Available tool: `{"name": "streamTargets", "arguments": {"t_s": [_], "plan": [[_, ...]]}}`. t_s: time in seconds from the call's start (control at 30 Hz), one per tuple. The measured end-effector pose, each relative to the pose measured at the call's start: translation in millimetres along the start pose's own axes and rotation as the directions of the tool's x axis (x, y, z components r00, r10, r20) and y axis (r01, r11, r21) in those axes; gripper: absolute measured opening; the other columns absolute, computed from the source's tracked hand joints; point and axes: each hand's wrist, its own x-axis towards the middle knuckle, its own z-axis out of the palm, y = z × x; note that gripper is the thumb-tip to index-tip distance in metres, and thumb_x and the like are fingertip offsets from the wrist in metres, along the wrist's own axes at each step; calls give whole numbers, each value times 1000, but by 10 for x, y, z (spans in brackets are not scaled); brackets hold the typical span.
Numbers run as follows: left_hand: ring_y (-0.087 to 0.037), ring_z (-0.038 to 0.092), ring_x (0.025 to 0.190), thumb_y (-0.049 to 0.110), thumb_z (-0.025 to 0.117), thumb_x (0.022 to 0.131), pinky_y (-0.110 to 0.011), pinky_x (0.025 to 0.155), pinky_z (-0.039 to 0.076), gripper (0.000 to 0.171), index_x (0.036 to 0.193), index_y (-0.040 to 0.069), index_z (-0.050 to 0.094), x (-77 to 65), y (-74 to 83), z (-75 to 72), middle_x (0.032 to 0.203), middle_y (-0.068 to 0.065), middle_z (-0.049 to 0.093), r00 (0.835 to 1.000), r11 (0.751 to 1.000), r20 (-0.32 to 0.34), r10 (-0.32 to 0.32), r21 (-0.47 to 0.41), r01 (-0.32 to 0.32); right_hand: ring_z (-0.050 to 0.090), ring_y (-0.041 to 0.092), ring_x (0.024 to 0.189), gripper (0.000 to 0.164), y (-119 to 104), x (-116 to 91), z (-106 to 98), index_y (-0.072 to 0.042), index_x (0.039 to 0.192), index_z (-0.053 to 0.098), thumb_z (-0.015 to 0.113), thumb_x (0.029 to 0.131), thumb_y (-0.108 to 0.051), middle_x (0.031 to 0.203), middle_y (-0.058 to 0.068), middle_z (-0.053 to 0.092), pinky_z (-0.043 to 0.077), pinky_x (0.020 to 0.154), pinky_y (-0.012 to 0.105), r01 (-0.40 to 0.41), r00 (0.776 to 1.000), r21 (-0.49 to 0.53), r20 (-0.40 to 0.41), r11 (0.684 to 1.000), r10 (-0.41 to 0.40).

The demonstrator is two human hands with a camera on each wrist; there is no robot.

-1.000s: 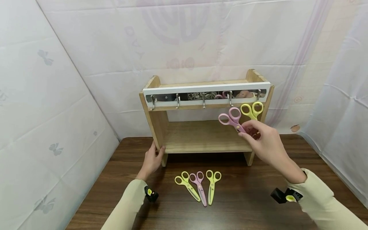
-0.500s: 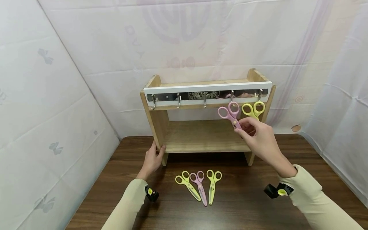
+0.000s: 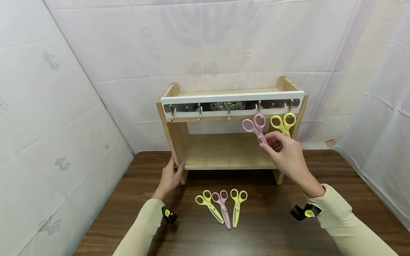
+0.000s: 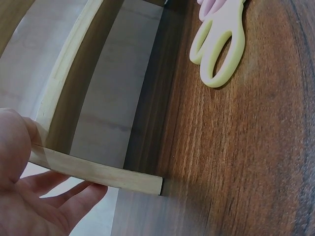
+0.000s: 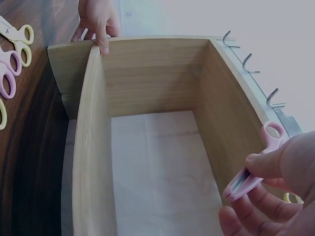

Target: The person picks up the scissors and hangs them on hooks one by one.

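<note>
My right hand (image 3: 286, 153) pinches pink scissors (image 3: 258, 136) by the blade part, finger loops upward. Their right loop is at the fourth hook (image 3: 259, 106) of the rack; whether it sits over the hook, I cannot tell. Beside them, yellow scissors (image 3: 283, 128) hang at the far-right hook (image 3: 290, 105), partly behind my right hand. Down at the left, my left hand (image 3: 169, 177) grips the side panel of the wooden shelf (image 3: 230, 151). In the left wrist view, the thumb and fingers lie on opposite sides of that panel (image 4: 93, 169).
Yellow scissors (image 3: 213, 212), pink scissors (image 3: 225, 214) and another yellow pair (image 3: 236, 213) lie on the dark wooden table (image 3: 272, 227) before the shelf. Three hooks farther left, such as the middle hook (image 3: 229, 111), hold nothing. Patterned white sheets (image 3: 128, 64) surround the table.
My right hand has moved left with the pink scissors, bringing their loop up to the fourth hook; in the last half second it barely shifts. My left hand stays on the panel.
</note>
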Motion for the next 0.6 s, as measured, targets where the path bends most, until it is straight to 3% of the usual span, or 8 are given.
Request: {"name": "streamTargets", "arguments": {"t_s": [0.6], "plan": [[-44,64,118,26,50,111,-54,81,61,54,159,10,31,-1,-10,9,138,-29,58,1000,1000,7,-7,3,7,64,10,71,14,69,-26,108,-7,103,72,79,91,-6,84,4,71,50,63,10,14,1000,23,-19,1000,-14]]}}
